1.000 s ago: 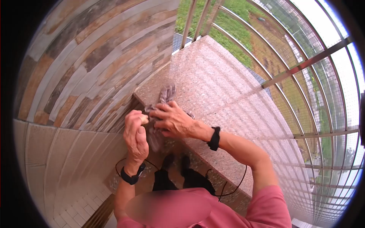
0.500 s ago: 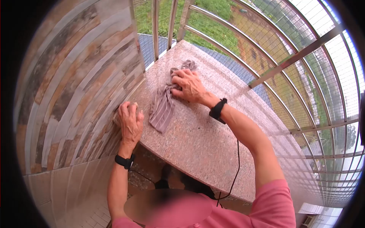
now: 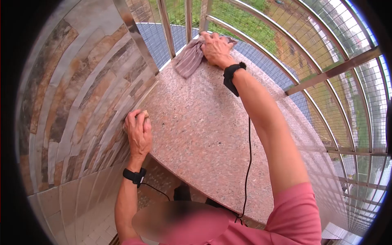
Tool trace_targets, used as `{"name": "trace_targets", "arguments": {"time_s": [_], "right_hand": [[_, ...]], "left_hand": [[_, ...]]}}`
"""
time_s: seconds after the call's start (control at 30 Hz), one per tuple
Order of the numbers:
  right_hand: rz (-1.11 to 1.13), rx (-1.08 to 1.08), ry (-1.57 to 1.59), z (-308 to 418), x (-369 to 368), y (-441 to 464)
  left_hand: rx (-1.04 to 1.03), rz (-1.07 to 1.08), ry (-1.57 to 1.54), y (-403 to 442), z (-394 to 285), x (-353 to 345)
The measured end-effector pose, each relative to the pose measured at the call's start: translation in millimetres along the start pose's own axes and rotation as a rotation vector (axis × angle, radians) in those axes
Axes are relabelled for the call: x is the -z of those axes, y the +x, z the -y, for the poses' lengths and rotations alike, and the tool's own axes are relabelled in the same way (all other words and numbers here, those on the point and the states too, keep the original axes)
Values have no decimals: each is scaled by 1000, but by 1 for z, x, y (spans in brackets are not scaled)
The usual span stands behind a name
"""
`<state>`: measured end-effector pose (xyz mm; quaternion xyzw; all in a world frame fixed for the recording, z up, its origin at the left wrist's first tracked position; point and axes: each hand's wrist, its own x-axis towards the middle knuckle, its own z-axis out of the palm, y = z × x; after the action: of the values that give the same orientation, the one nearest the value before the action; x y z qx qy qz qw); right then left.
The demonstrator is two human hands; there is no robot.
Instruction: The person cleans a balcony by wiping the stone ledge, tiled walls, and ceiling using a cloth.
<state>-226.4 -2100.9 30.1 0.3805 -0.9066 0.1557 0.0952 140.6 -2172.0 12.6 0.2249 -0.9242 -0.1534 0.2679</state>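
Observation:
My right hand presses a greyish-mauve striped cloth onto the far corner of the speckled pink granite slab, close to the metal railing. Its fingers are bent over the bunched part, while a loose end of the cloth spreads to the left. At the slab's left edge, beside the wall, my left hand is closed with curled fingers. A small tan bit shows at its fingertips; I cannot tell what it is.
A wall of stone-look strip tiles rises on the left. Curved metal bars with wire mesh enclose the far and right sides. A black cable hangs from my right wristband across the slab; another runs from the left wristband.
My right hand has pushed the cloth away from me, from the middle-left of the slab to its far corner. The left hand has stayed at the left edge.

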Motion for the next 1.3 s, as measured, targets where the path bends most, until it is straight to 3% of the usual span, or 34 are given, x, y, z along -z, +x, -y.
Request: {"name": "trace_targets", "arguments": {"time_s": [0.33, 0.73, 1.07, 1.3], "right_hand": [[134, 27, -143, -8, 20, -34], [-129, 106, -206, 36, 47, -208], [-25, 171, -122, 115, 91, -359], [170, 382, 37, 88, 113, -357]], "left_hand": [[-12, -8, -78, -1, 5, 0], [-152, -92, -40, -4, 19, -19], [-279, -127, -94, -4, 23, -28], [-275, -73, -79, -5, 23, -23]]}}
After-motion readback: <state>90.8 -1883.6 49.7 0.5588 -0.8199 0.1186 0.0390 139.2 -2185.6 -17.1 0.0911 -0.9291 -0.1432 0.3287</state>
